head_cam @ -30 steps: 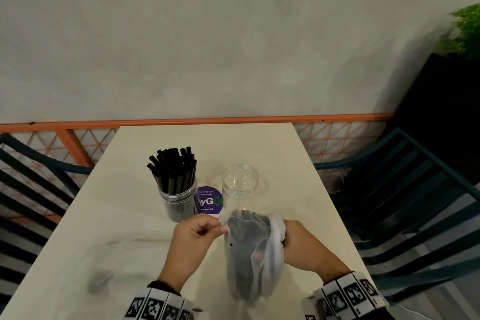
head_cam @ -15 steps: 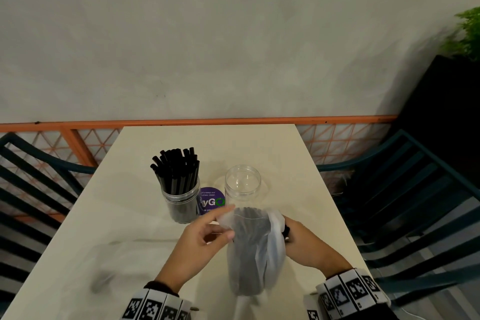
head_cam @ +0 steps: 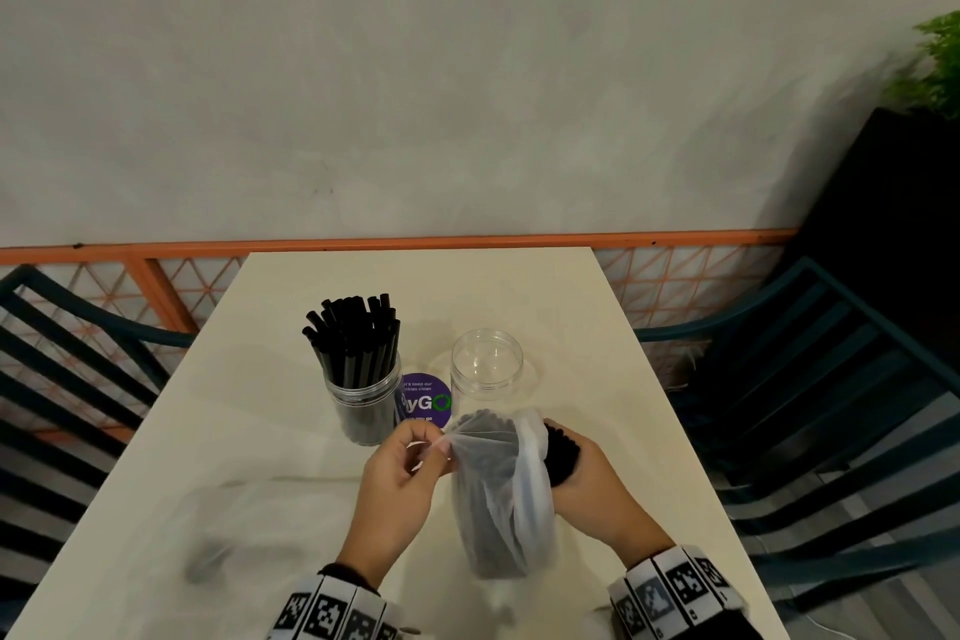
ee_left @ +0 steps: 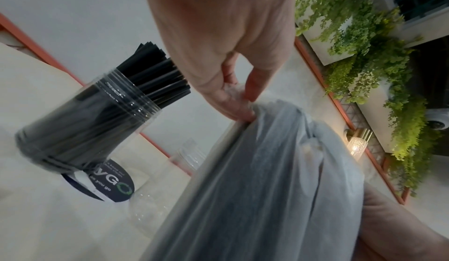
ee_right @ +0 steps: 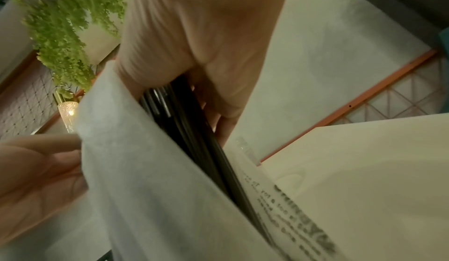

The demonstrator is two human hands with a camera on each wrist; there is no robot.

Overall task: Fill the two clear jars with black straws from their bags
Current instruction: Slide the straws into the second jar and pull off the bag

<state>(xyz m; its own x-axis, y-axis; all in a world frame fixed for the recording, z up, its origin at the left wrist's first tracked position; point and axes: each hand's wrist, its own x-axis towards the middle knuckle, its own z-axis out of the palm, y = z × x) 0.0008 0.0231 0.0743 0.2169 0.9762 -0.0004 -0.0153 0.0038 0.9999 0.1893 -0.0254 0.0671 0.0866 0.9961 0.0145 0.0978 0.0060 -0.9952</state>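
A translucent white bag [head_cam: 498, 499] holding black straws stands upright at the near middle of the cream table [head_cam: 597, 327]. My left hand [head_cam: 410, 473] pinches the left edge of the bag's mouth [ee_left: 245, 100]. My right hand [head_cam: 587, 478] grips a bundle of black straws [head_cam: 561, 452] at the bag's right side, partly out of the bag [ee_right: 184, 115]. Behind the bag an empty clear jar [head_cam: 487, 369] stands upright. To its left a second clear jar [head_cam: 363, 395] is packed with black straws [ee_left: 80, 119].
A round purple sticker [head_cam: 423, 400] lies between the jars. An empty clear bag [head_cam: 249, 525] lies flat on the table at the left. Dark slatted chairs [head_cam: 810, 405] flank both sides, an orange rail [head_cam: 415, 242] runs behind, and a black planter [head_cam: 893, 203] stands at the right.
My left hand opened briefly, then pinched the bag's edge again. My right hand drew a bundle of straws up at the bag's right side. The bag's mouth is pulled wider.
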